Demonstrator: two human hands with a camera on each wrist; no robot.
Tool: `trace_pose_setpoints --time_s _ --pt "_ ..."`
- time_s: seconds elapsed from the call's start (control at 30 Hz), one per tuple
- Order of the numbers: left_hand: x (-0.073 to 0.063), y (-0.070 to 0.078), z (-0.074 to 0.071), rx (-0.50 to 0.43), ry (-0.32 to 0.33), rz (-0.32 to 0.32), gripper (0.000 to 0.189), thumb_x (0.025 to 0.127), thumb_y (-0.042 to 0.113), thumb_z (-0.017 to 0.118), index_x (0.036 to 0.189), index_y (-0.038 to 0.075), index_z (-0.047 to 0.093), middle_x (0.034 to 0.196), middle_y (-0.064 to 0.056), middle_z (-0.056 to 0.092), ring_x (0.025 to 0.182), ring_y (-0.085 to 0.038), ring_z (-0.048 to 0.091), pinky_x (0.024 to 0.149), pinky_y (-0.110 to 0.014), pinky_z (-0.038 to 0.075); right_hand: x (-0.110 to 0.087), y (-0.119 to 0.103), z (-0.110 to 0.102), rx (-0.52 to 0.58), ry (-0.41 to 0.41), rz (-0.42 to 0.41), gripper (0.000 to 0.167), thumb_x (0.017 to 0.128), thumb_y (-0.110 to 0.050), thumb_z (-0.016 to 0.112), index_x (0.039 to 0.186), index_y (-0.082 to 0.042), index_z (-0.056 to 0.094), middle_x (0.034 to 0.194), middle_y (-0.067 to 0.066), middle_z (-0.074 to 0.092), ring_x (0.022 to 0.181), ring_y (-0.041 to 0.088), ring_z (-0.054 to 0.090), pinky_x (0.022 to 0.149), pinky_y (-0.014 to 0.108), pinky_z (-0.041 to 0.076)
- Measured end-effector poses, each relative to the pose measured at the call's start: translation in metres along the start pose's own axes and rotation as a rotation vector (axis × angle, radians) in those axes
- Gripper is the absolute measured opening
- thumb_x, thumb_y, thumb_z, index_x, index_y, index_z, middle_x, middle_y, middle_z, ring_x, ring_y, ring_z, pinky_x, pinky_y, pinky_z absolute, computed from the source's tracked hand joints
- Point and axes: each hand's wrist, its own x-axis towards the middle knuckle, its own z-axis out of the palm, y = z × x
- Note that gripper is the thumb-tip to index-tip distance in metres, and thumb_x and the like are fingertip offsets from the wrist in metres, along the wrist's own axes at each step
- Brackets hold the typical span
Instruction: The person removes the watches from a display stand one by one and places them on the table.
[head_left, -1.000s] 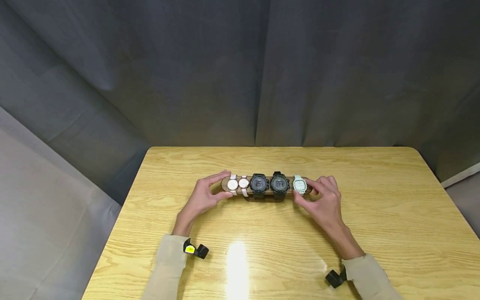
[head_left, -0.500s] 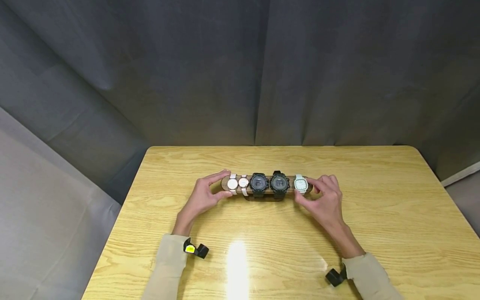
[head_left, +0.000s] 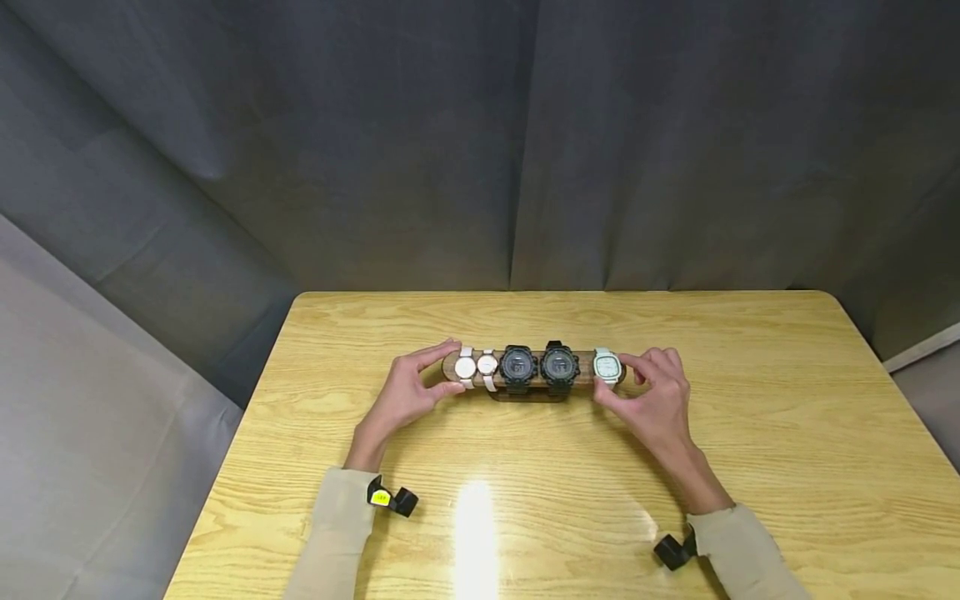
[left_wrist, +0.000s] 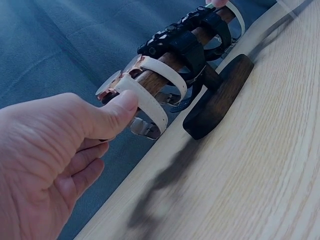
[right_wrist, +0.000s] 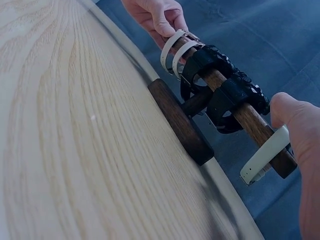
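Observation:
A dark wooden watch stand (head_left: 587, 363) stands on the table with several wristwatches looped around its horizontal bar. At its left end my left hand (head_left: 407, 388) pinches the outermost white-strapped watch (head_left: 465, 367), the thumb lying on the strap in the left wrist view. My right hand (head_left: 651, 397) pinches a mint-green square watch (head_left: 607, 367) near the bar's right end. In the right wrist view its pale strap (right_wrist: 267, 153) hangs around the bar close to the tip; the watch face is hidden there. Between the hands sit a smaller white-strapped watch (head_left: 487, 364) and two chunky black watches, one left (head_left: 518, 364), one right (head_left: 560, 364).
The stand's wooden base (right_wrist: 180, 122) rests on the light wood table (head_left: 360, 333). A dark grey curtain (head_left: 420, 150) hangs behind the table's back edge. Small black cameras are strapped at the left sleeve (head_left: 330, 525) and right sleeve (head_left: 738, 546).
My right hand has slid the mint-green watch a little rightward along the bar, widening its gap from the black watch. The left hand and the other watches have stayed in place.

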Motion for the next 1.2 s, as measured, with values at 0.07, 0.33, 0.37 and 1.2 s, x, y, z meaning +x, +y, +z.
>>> trace_pose_setpoints --time_s 0.07,0.33,0.37,1.2 --pt "0.0 0.0 0.0 0.0 0.001 0.0 0.065 0.083 0.015 0.088 0.143 0.012 0.064 0.152 -0.007 0.056 0.144 -0.032 0.05 0.123 -0.05 0.034 0.0 0.0 0.0 -0.001 -0.001 0.006 0.038 0.068 -0.021 0.084 0.091 0.009 0.077 0.065 0.012 0.047 0.076 0.021 0.037 0.069 0.022 0.026" --pt "0.0 0.0 0.0 0.003 0.004 0.011 0.065 0.083 0.015 0.089 0.143 0.011 0.064 0.152 -0.009 0.057 0.144 -0.03 0.05 0.123 -0.048 0.035 0.001 0.004 -0.002 -0.009 -0.001 0.004 0.041 0.069 -0.025 0.082 0.089 0.01 0.076 0.065 0.013 0.047 0.077 0.022 0.038 0.07 0.023 0.026" --pt "0.0 0.0 0.0 0.003 0.003 0.016 0.065 0.083 0.015 0.089 0.143 0.011 0.064 0.152 -0.009 0.057 0.144 -0.03 0.05 0.123 -0.048 0.035 0.001 0.005 -0.002 -0.006 0.005 0.001 0.04 0.069 -0.025 0.082 0.089 0.01 0.076 0.065 0.014 0.047 0.077 0.022 0.038 0.07 0.023 0.027" --pt "0.0 -0.001 -0.001 0.011 0.006 0.028 0.064 0.084 0.014 0.088 0.143 0.009 0.064 0.152 -0.008 0.057 0.143 -0.031 0.051 0.122 -0.049 0.035 0.005 0.019 -0.013 -0.027 0.011 0.036 0.04 0.07 -0.024 0.081 0.09 0.01 0.075 0.066 0.016 0.048 0.078 0.024 0.038 0.071 0.023 0.026"
